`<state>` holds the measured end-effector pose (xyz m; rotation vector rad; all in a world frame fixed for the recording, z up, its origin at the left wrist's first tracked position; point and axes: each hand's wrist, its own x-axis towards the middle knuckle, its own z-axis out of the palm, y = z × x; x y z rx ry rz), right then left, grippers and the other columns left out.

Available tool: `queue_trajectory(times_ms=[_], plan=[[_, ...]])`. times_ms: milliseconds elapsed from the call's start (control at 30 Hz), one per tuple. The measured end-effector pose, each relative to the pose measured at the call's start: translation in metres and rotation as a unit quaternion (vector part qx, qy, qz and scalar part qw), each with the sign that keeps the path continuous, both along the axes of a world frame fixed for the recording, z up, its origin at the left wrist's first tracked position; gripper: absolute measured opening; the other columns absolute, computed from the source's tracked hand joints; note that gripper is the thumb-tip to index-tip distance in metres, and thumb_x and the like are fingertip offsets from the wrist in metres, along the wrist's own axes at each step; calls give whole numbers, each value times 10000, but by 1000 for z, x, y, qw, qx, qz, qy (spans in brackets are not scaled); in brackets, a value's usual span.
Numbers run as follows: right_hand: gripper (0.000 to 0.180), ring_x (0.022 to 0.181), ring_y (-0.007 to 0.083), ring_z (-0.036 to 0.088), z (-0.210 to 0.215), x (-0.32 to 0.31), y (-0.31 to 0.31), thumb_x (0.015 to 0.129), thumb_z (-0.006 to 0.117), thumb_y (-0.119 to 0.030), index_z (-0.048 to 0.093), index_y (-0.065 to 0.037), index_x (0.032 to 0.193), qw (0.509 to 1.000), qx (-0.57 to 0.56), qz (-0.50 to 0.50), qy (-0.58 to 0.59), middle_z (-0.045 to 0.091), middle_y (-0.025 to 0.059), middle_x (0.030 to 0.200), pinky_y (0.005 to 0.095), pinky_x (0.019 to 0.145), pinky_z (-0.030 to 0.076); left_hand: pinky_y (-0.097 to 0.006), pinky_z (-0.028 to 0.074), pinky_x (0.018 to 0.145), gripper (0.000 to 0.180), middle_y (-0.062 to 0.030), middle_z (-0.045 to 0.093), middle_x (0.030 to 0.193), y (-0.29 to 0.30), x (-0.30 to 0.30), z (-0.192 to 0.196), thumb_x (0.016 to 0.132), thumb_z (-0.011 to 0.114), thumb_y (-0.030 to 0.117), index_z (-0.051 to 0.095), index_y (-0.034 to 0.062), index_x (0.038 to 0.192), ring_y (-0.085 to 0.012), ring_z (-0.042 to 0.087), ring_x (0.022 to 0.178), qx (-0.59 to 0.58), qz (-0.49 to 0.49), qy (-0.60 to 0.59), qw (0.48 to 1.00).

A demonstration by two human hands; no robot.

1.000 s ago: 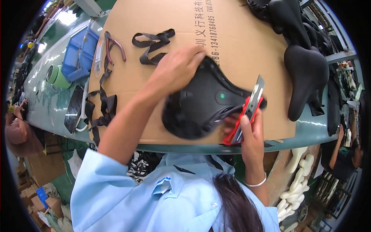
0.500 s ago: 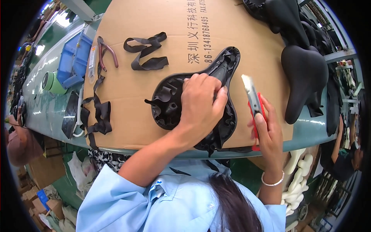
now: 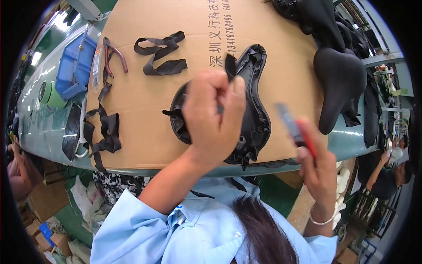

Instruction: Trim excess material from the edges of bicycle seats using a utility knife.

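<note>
Partly hidden beneath left grip (image 3: 212, 115): black saddle (image 3: 255, 110); right grip (image 3: 317, 169) holds red cutter (image 3: 307, 138).

Long workbench (image 3: 30, 127), glossy green top, runs across w/ white light streaks at L & R. Green flr (image 3: 280, 198) shows below it. Grey metal post (image 3: 85, 9) at top L; pale metal bar (image 3: 382, 59) juts in at R. Brown cartons (image 3: 61, 242) piled btm L, nr a flat brown panel (image 3: 48, 202). Dark racking (image 3: 376, 229) low R, details too small to tell. Bright glare (image 3: 61, 20) upper L.
</note>
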<state>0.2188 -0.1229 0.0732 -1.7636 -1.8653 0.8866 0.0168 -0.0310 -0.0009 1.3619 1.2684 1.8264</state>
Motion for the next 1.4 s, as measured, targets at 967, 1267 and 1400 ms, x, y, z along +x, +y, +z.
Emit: queue_trajectory(times_ms=[967, 1267, 1400], plan=[[624, 585, 252, 548, -5, -10, 9, 818, 648, -44, 471, -149, 1407, 933, 71, 223, -272, 570, 101, 740, 357, 529, 419, -344, 357, 717, 118, -61, 509, 683, -52, 2, -10, 814, 607, 96, 606, 11, 731, -221, 466, 713, -174, -145, 201, 953], [576, 519, 259, 522, -52, -38, -62, 867, 647, -113, 471, -177, 1411, 989, 73, -42, -119, 538, 106, 686, 375, 487, 436, -208, 381, 747, 93, 5, 520, 909, -59, -3, -7, 939, 563, 73, 609, -7, 928, -57, 468, 846, -193, -158, -219, 943], [560, 516, 245, 525, -56, 0, 11, 863, 648, -115, 502, -226, 1392, 974, 140, 44, -170, 561, 104, 698, 338, 476, 432, -244, 409, 722, 162, -33, 528, 863, -51, -19, 23, 949, 589, 152, 594, -6, 986, -128, 491, 800, -280, -294, -2, 914]])
